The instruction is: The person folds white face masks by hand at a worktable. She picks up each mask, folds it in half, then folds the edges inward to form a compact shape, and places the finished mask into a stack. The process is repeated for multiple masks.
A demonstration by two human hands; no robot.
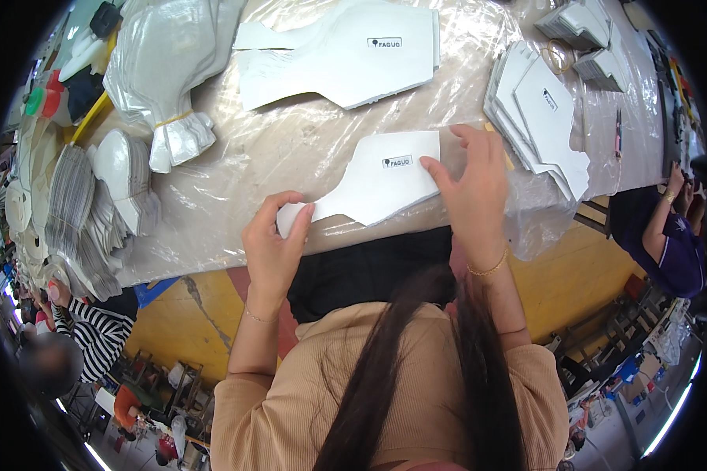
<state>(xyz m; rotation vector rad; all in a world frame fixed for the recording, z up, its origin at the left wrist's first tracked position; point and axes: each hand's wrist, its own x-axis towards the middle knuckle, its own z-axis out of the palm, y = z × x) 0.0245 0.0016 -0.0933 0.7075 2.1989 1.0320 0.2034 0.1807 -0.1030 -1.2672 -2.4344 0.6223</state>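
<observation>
A flat white cut-out piece [377, 182] with a small printed label lies near the table's front edge, its wide end to the right. Its narrow left end sits between the thumb and fingers of my left hand [276, 235], which is closed on it. My right hand [475, 180] is at the wide end, thumb tip touching the surface by the right edge. Its forefinger arches apart from the thumb beyond the far corner. Whether other right fingers reach beneath the piece is hidden. Just beyond lies a larger stack of similar white pieces [338, 67], slightly fanned at its edges.
Plastic film covers the table [212, 196]. To the right are more white stacks [526, 110] and a pen [618, 133]. Banded bundles [173, 102] and upright stacks [126, 177] crowd the left. People sit at far left [102, 337] and far right [668, 235].
</observation>
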